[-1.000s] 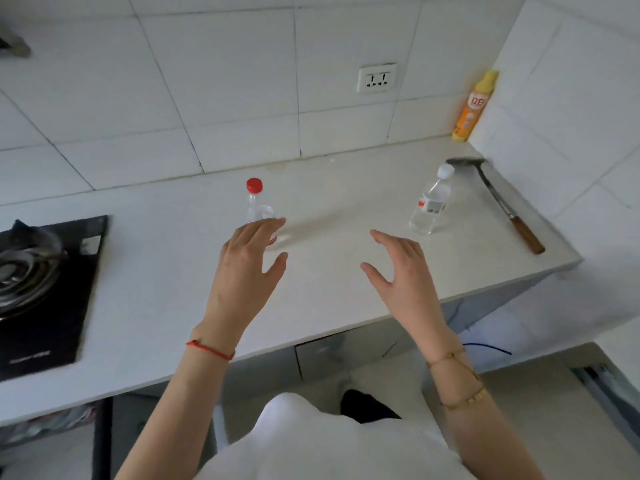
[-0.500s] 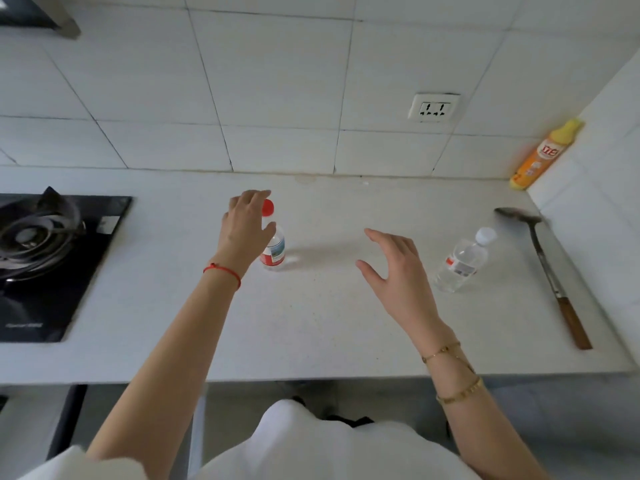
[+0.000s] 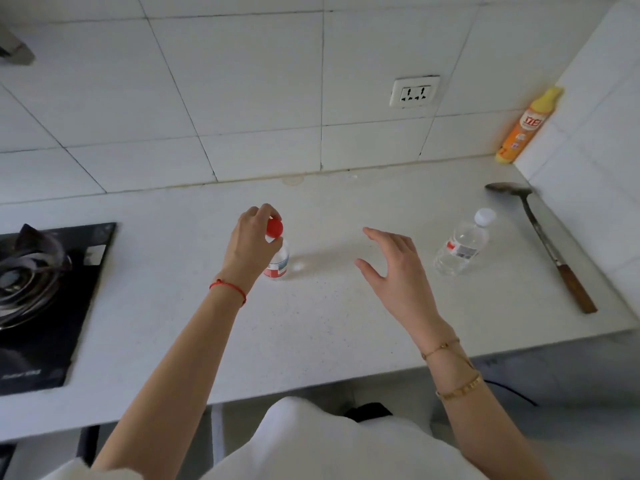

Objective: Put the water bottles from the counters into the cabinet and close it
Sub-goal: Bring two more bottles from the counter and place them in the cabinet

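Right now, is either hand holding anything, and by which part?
The left hand grips the red-capped bottle at its neck, just under the cap. The right hand holds nothing.

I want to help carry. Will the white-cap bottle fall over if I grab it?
The white-cap bottle is tall and narrow and stands upright, so a bump near the cap could tip it. It looks nearly full of water, so probably heavy for its size. Its clear plastic may be slippery.

no text is legible on anything here.
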Motion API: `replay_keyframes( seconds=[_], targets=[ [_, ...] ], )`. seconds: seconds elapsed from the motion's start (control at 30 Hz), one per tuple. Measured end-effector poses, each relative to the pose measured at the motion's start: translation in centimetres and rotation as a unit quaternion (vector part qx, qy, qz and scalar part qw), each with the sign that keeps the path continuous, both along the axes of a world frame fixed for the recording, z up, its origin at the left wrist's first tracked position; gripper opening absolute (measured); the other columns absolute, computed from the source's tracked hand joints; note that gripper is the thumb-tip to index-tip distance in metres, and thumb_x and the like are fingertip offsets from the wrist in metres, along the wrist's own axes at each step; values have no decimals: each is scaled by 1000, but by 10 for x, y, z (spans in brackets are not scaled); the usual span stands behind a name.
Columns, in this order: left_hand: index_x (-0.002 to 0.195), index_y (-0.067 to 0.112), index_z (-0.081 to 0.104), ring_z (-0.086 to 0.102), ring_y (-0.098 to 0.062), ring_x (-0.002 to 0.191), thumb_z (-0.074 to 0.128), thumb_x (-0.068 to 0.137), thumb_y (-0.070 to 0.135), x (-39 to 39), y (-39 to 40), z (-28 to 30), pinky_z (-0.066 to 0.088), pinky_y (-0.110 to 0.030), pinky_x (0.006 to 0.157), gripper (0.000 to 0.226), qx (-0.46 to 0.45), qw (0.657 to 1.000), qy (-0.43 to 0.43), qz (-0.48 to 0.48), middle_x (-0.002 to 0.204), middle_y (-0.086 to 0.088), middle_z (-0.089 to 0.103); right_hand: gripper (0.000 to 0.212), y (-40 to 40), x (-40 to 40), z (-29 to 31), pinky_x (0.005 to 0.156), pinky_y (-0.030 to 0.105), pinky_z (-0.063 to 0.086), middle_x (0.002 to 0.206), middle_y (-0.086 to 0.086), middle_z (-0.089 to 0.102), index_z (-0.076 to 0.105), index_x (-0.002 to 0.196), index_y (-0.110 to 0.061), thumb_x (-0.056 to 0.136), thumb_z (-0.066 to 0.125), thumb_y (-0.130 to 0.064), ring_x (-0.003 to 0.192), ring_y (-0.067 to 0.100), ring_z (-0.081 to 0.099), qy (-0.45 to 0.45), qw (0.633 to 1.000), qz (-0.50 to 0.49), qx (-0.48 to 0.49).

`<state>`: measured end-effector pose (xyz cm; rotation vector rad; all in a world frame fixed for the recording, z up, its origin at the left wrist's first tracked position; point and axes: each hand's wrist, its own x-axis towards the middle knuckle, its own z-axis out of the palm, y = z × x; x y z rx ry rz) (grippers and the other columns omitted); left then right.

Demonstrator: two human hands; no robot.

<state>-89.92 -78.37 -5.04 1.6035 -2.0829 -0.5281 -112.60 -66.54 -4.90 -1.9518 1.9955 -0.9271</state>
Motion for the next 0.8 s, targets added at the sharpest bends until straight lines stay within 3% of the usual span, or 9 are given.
replay_keyframes(
  seconds=[0.17,0.37,0.57,0.8],
  targets=[
    [104,12,60,54,-22,82,72,77,3,-22,17,15,46,-29,72,31,-28,998,36,-41,98,-5,60,50,16,-24,-2,104,25,38,131,0,57,49,137,-16,90,64,-28,126,18,44,0,999,-44,-12],
    [101,16,62,50,-5,69,73,74,4,-75,38,25,36,-8,63,32,-23,993,71,-89,95,0,62,48,20,-90,2,101,42,46,130,3,55,50,134,-16,89,65,-27,122,22,44,8,992,-113,-50],
    [99,17,62,53,-3,69,74,72,5,-138,57,27,39,-4,63,32,-20,992,94,-86,94,1,64,51,4,-168,1,103,40,43,134,5,52,49,135,-16,88,66,-25,126,25,39,41,988,-142,-36],
    [100,17,63,54,-3,71,74,72,4,-195,76,24,41,-7,62,33,-20,994,102,-39,95,2,64,53,-22,-223,-14,97,40,44,129,7,55,46,136,-15,87,67,-19,118,29,45,25,995,-85,45]
  ],
)
